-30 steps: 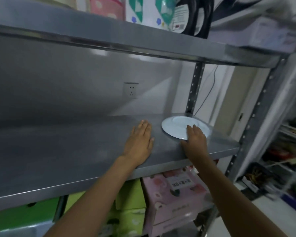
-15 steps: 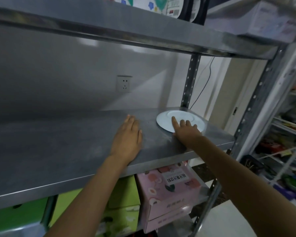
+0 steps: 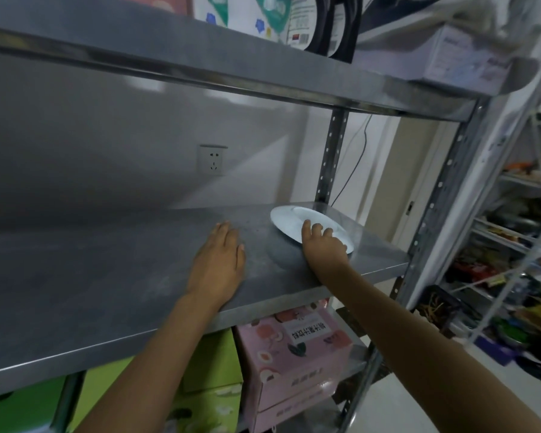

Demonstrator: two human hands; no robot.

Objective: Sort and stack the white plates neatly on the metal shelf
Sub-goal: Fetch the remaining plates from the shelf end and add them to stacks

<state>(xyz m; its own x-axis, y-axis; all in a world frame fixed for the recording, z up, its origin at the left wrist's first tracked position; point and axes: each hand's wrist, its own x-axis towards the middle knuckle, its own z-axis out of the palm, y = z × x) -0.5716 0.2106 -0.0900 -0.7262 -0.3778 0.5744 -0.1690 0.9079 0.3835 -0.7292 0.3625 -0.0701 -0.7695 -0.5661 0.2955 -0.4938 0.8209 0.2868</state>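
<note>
Further onto the plate (image 3: 297, 220) now, the right hand (image 3: 322, 245) lies flat-fingered; left hand (image 3: 217, 264) rests open on the shelf (image 3: 107, 276).

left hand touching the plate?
No. The left hand lies flat on the bare shelf, apart from the white plate.

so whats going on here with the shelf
A person is setting a white plate on the middle metal shelf, near its right end. The right hand rests on the plate's near rim, fingers over it. The left hand lies flat on the shelf beside it, holding nothing. Only one plate shows, so no stack yet.
</note>
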